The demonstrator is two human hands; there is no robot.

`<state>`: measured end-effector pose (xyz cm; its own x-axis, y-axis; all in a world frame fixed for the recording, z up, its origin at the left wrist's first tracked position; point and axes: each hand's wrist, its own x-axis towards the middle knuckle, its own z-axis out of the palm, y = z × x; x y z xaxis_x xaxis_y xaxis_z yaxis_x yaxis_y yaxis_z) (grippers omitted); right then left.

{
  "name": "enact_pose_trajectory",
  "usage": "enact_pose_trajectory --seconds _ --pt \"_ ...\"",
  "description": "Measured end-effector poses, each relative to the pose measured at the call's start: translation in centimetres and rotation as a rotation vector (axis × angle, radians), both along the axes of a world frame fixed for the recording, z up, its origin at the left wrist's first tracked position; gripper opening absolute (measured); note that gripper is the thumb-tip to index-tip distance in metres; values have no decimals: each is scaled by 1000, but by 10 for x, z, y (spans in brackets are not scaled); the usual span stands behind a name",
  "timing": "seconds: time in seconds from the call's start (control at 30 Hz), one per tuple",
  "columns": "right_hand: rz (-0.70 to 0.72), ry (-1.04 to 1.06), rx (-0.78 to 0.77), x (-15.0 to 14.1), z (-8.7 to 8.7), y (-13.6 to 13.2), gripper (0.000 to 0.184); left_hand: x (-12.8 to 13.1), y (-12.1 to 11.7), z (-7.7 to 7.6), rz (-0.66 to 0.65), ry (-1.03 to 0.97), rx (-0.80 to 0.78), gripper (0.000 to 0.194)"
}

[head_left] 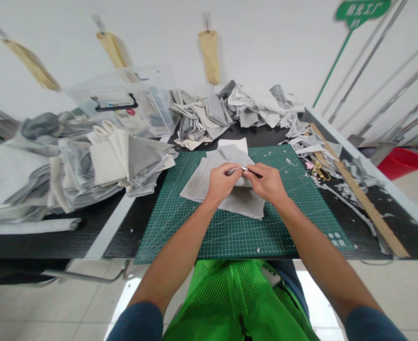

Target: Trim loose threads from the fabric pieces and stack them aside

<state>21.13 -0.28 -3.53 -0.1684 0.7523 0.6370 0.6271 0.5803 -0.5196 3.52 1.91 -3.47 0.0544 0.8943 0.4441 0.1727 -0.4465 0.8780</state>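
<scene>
A piece of grey fabric [200, 180] lies on the green cutting mat [180, 227], with paler folded fabric raised at its middle. My left hand [224, 182] is closed, pinching the raised edge of this fabric. Close beside it, my right hand [267, 182] is closed around a small slim tool [244, 169] with a silver tip and a dark handle. The tip points left and meets the fabric edge between both hands. The tool's exact kind is too small to make out. Behind the hands, a white piece [235, 143] sticks out at the far side.
Fabric stacks [120, 156] lie left, more fabric [209, 116] at the back. A clear plastic box [152, 111] stands against the wall. On the right are a wooden ruler [365, 199], gold-handled scissors [321, 173] and scraps. A red bucket [402, 162] stands beyond the table.
</scene>
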Motion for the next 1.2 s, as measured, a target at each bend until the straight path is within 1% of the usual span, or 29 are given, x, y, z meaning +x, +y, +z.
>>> enact_pose_trajectory --seconds 0.2,0.33,0.43,0.6,0.67,0.73,0.8,0.87,0.9,0.97,1.03,1.13,1.2 --pt "-19 68 -16 0 0 0 23 0 -1 1 -31 -24 3 12" --pt "-69 155 -53 2 1 1 23 1 0 0 -37 -39 -27 14" --pt "-97 204 -135 3 4 1 24 1 4 -3 -64 -40 -52 17" --pt "-90 294 -269 9 13 1 30 0 10 -8 -91 2 -39 27" --pt "-84 325 -300 13 15 2 29 0 11 -10 -145 16 -61 22" --pt "-88 354 -328 18 14 4 26 0 11 -12 -233 42 -92 14" --pt "-128 372 -379 23 9 9 25 0 8 -14 -333 105 -90 15" --pt "-206 324 -455 28 2 14 24 0 5 -16 -437 226 -63 21" --pt "-254 257 -488 31 -1 17 22 0 3 -17 -495 290 -60 24" --pt "-355 67 -532 36 -6 21 20 -1 0 -19 -613 399 -84 28" --pt "-415 -107 -582 40 -9 24 19 -3 -1 -21 -710 490 -105 35" --pt "-379 -215 -691 41 -12 26 20 -5 2 -22 -805 694 -72 55" --pt "-344 -222 -738 40 -14 27 22 -6 6 -24 -818 839 -31 64"
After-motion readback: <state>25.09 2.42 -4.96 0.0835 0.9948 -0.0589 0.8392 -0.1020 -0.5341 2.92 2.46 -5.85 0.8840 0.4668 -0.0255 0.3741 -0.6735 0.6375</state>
